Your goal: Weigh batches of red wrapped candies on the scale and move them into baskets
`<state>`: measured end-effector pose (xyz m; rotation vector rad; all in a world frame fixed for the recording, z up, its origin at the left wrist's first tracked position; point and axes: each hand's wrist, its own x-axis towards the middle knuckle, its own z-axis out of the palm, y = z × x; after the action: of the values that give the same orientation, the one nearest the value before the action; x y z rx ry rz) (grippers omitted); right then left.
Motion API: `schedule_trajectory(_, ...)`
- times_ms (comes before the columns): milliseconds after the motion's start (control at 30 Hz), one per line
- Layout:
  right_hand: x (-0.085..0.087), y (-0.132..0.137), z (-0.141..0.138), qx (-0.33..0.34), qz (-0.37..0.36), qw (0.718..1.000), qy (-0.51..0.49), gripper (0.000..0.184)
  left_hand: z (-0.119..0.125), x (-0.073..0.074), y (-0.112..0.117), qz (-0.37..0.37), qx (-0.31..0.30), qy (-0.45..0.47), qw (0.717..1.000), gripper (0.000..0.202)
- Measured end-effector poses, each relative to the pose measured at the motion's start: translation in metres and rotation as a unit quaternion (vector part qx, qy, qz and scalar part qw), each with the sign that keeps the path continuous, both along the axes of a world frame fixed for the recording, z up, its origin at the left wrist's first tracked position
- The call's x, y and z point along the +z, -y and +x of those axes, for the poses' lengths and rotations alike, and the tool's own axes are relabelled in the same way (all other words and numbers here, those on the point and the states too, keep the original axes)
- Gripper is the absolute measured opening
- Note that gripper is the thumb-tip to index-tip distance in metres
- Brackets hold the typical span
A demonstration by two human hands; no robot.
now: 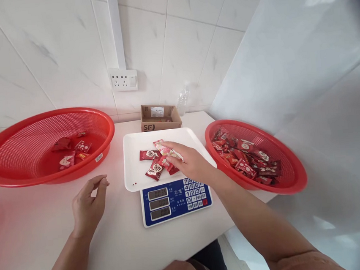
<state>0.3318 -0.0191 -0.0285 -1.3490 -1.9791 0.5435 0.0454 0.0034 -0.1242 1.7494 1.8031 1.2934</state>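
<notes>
My right hand is over the white weighing tray, thumb and fingers closed round a pink-and-white wrapped candy. Beneath and beside it, several dark red wrapped candies lie on the tray; my fingers partly cover some of them. The tray sits on a digital scale with a blue panel, keys and three lit number displays. Left of the scale, just above the table, my left hand is closed, its thumb and fingertips pressed together with no object visible in them.
A red plastic basket with a few candies stands at the left. Another red basket, holding many wrapped candies, sits near the table's right edge. Behind the tray are a small cardboard box and a clear plastic bottle against the tiled wall.
</notes>
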Motion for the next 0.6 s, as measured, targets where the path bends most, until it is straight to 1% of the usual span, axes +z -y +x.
schedule_trajectory(100, 0.002, 0.008, 0.012, -0.053, 0.039, 0.997, 0.029, 0.042, -0.001, 0.001, 0.0, -0.002, 0.008, 0.004, 1.0, 0.029)
schedule_trajectory(200, 0.003, 0.025, 0.04, -0.137, 0.062, 0.988, 0.04, 0.042, -0.001, 0.002, 0.001, -0.006, 0.007, 0.003, 1.0, 0.029)
schedule_trajectory(267, 0.002, 0.039, 0.062, -0.195, 0.047, 0.979, 0.037, 0.041, 0.0, 0.002, 0.001, -0.001, 0.002, 0.002, 1.0, 0.028)
schedule_trajectory(367, -0.005, 0.058, 0.094, -0.277, -0.026, 0.959, 0.05, 0.043, 0.002, 0.002, 0.002, 0.004, -0.005, 0.003, 1.0, 0.027)
schedule_trajectory(433, -0.01, 0.066, 0.112, -0.326, -0.085, 0.938, 0.078, 0.043, 0.003, 0.002, 0.003, 0.001, -0.008, 0.005, 1.0, 0.027)
schedule_trajectory(500, -0.013, 0.07, 0.126, -0.356, -0.16, 0.914, 0.11, 0.044, 0.004, 0.001, 0.003, -0.002, -0.009, 0.003, 1.0, 0.027)
schedule_trajectory(567, -0.014, 0.07, 0.135, -0.366, -0.234, 0.89, 0.135, 0.047, 0.004, 0.0, 0.002, -0.006, -0.009, 0.001, 1.0, 0.027)
schedule_trajectory(600, -0.013, 0.07, 0.138, -0.367, -0.259, 0.882, 0.144, 0.048, 0.004, 0.0, 0.002, -0.008, -0.008, 0.001, 1.0, 0.027)
